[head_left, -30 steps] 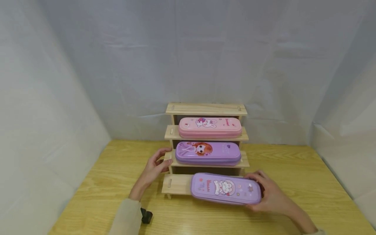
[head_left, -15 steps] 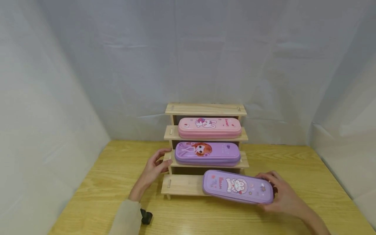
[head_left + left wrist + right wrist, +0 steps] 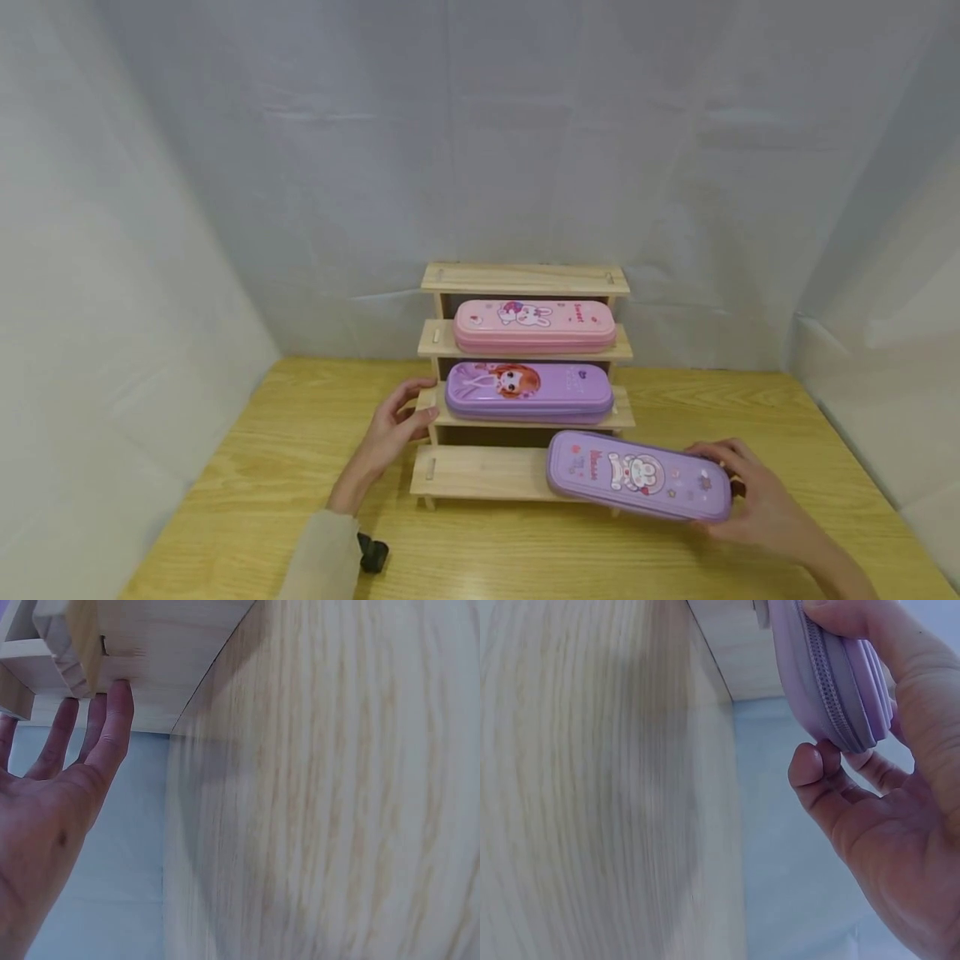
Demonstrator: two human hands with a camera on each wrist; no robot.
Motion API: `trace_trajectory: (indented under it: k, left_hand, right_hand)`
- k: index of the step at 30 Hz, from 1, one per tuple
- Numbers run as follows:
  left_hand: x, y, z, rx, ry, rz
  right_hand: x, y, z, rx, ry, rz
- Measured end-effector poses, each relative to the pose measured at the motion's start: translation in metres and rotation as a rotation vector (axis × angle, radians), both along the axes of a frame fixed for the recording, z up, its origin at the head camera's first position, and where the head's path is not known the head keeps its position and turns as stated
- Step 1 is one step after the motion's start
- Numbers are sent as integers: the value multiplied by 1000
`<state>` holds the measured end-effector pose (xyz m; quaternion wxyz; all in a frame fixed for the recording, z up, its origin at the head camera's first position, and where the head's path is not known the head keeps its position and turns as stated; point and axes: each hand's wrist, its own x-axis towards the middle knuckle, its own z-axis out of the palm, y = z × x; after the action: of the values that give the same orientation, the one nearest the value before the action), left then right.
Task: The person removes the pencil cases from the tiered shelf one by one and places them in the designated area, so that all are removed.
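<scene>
My right hand grips the right end of a lilac zippered pencil case with a bunny print. The case is tilted, its left part over the lowest board of a stepped wooden rack. In the right wrist view the thumb lies on one face of the lilac pencil case and fingertips touch its other side. My left hand touches the rack's left side. Its fingers look fairly straight in the left wrist view. A purple pencil case and a pink pencil case lie on higher boards.
The rack stands on a wood-grain table with pale sheeting behind and at both sides. A small black object is by the left sleeve. The rack's top board is bare.
My right hand has moved to the right with the lilac pencil case, whose right end slopes lower. More of the lowest board shows now. The left hand has stayed put.
</scene>
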<state>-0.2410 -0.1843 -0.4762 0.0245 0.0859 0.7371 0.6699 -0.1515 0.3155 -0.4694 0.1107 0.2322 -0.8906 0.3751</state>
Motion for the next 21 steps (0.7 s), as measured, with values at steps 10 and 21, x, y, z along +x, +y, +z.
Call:
trace_trajectory:
  k: [10,21]
  left_hand:
    - [0,0,0,-17,7,-3]
    - [0,0,1,-47,4,10]
  right_hand:
    - [5,20,-2,-4,23,-26]
    - [12,36,-5,-4,27,-44]
